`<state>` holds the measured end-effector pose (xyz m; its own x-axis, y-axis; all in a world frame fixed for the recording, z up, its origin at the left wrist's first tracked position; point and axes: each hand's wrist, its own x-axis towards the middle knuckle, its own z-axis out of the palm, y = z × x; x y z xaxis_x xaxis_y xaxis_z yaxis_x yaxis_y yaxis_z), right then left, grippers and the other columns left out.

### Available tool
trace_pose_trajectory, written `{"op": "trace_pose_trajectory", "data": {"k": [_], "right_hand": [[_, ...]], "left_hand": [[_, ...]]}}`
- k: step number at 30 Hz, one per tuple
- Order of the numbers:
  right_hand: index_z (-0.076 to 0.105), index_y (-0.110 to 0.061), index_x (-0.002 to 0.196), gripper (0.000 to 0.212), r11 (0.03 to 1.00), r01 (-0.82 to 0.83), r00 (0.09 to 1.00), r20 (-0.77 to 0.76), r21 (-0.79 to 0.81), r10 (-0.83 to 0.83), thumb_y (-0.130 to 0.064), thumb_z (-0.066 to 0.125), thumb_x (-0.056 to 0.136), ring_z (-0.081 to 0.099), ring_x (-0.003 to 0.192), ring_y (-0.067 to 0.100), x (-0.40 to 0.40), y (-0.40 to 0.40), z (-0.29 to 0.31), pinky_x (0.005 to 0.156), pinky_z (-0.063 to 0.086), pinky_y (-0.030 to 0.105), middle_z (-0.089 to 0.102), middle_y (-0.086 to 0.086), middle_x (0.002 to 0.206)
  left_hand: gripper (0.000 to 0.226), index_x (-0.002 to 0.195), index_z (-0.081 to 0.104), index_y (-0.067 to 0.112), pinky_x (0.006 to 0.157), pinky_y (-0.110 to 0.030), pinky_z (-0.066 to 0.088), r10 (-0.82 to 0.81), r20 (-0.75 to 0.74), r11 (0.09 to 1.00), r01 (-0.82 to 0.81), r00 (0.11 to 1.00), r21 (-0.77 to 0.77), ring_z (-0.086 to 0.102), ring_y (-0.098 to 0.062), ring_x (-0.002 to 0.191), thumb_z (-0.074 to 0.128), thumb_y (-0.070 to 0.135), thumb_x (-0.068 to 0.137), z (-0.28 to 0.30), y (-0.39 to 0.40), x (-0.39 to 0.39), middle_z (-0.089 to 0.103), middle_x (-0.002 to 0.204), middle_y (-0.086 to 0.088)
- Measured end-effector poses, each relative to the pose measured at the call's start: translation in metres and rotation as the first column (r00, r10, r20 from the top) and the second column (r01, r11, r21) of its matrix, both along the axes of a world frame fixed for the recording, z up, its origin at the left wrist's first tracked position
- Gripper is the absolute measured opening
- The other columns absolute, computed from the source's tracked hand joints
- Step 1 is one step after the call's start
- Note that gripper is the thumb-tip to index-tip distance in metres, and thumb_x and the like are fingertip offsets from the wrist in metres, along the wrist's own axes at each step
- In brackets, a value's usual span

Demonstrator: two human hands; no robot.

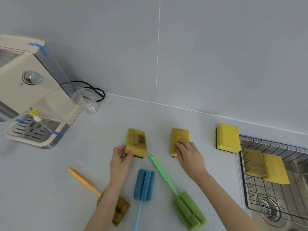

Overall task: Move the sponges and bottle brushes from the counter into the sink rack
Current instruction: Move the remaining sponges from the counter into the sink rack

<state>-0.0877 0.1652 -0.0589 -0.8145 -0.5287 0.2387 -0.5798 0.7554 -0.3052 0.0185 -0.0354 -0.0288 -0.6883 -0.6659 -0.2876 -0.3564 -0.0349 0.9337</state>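
Note:
My left hand (120, 161) grips the near end of a stained yellow sponge (136, 140) on the counter. My right hand (188, 155) rests with fingers on a second yellow sponge (180, 135). A clean yellow sponge (228, 138) lies beside the sink rack (260, 185), which holds two yellow sponges (266, 167). Three bottle brushes lie near me: blue (144, 187), green (188, 209), and a yellow-handled one (83, 180) with a brownish head partly hidden under my left forearm.
A cream water dispenser (31, 97) with a drip tray stands at the left. A clear plastic cup (86, 100) and a black cable (98, 92) sit beside it by the wall. The sink drain (268, 207) shows under the rack.

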Motion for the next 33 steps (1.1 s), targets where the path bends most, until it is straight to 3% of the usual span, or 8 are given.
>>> {"op": "trace_pose_trajectory", "data": {"k": [8, 11, 13, 16, 20, 26, 30, 33], "right_hand": [[0.067, -0.009, 0.096, 0.021, 0.999, 0.020, 1.000, 0.014, -0.025, -0.020, -0.006, 0.071, 0.075, 0.065, 0.083, 0.027, 0.001, -0.002, -0.002, 0.067, 0.057, 0.032, 0.070, 0.007, 0.096], [0.067, -0.009, 0.096, 0.021, 0.999, 0.024, 0.999, 0.029, -0.024, -0.023, -0.006, 0.071, 0.075, 0.066, 0.085, 0.027, 0.002, -0.002, -0.001, 0.068, 0.057, 0.032, 0.070, 0.007, 0.097], [0.067, -0.008, 0.098, 0.021, 0.999, 0.027, 0.998, 0.063, -0.026, -0.026, -0.005, 0.068, 0.077, 0.065, 0.088, 0.029, 0.004, -0.002, 0.000, 0.069, 0.057, 0.034, 0.070, 0.008, 0.099], [0.066, -0.006, 0.102, 0.021, 0.997, 0.052, 0.981, 0.188, -0.050, -0.042, -0.005, 0.061, 0.082, 0.059, 0.097, 0.032, -0.002, -0.004, 0.009, 0.079, 0.052, 0.039, 0.067, 0.011, 0.105], [0.065, -0.006, 0.101, 0.024, 0.988, 0.146, 0.955, 0.266, -0.050, -0.127, -0.008, 0.061, 0.078, 0.050, 0.108, 0.036, -0.010, -0.008, 0.020, 0.089, 0.043, 0.042, 0.062, 0.013, 0.110], [0.043, -0.012, 0.126, 0.064, 0.941, 0.328, 0.878, 0.339, 0.088, -0.338, -0.047, 0.063, 0.076, 0.037, 0.116, 0.034, 0.003, -0.021, 0.024, 0.093, 0.042, 0.042, 0.039, 0.015, 0.132], [0.035, -0.014, 0.127, 0.064, 0.943, 0.308, 0.859, 0.390, 0.124, -0.332, -0.041, 0.064, 0.077, 0.040, 0.115, 0.033, 0.004, -0.021, 0.020, 0.082, 0.049, 0.040, 0.030, 0.013, 0.137], [0.037, -0.012, 0.126, 0.057, 0.948, 0.305, 0.865, 0.389, 0.093, -0.317, -0.034, 0.062, 0.080, 0.042, 0.116, 0.034, 0.005, -0.019, 0.018, 0.081, 0.051, 0.041, 0.031, 0.015, 0.137]], "left_hand": [[0.022, 0.100, 0.061, 0.000, 0.080, -0.028, 0.040, -0.076, 0.329, 0.966, 0.152, 0.941, -0.211, 0.062, -0.029, 0.094, 0.066, 0.006, 0.079, -0.006, -0.007, 0.007, 0.067, 0.101, -0.017], [0.036, 0.112, 0.056, 0.001, 0.088, -0.033, 0.043, -0.148, 0.425, 0.943, 0.257, 0.893, -0.210, 0.059, -0.032, 0.103, 0.063, 0.006, 0.078, -0.004, -0.010, 0.003, 0.060, 0.116, -0.021], [0.052, 0.127, 0.040, -0.001, 0.098, -0.038, 0.039, -0.194, 0.468, 0.931, 0.312, 0.862, -0.190, 0.048, -0.036, 0.117, 0.060, 0.005, 0.079, 0.003, -0.010, -0.002, 0.045, 0.131, -0.024], [0.061, 0.134, 0.029, 0.005, 0.103, -0.040, 0.034, -0.232, 0.446, 0.884, 0.378, 0.864, -0.273, 0.036, -0.036, 0.126, 0.058, 0.010, 0.080, 0.017, -0.003, -0.013, 0.033, 0.139, -0.021], [0.055, 0.126, 0.039, 0.012, 0.097, -0.044, 0.040, -0.198, 0.529, 0.714, 0.491, 0.825, -0.499, 0.037, -0.034, 0.122, 0.061, 0.035, 0.081, 0.022, 0.010, -0.030, 0.034, 0.138, -0.016], [0.061, 0.118, 0.035, 0.005, 0.080, -0.040, 0.048, -0.101, 0.664, 0.689, 0.533, 0.741, -0.490, 0.043, -0.036, 0.111, 0.064, 0.041, 0.079, 0.005, 0.019, -0.047, 0.036, 0.131, -0.026], [0.057, 0.116, 0.034, 0.006, 0.073, -0.038, 0.048, -0.086, 0.657, 0.681, 0.525, 0.749, -0.510, 0.049, -0.037, 0.105, 0.064, 0.038, 0.080, 0.002, 0.023, -0.047, 0.032, 0.134, -0.027], [0.055, 0.118, 0.037, 0.008, 0.074, -0.041, 0.049, -0.088, 0.574, 0.718, 0.451, 0.814, -0.530, 0.050, -0.036, 0.105, 0.067, 0.033, 0.079, -0.001, 0.020, -0.041, 0.034, 0.134, -0.023]]}}
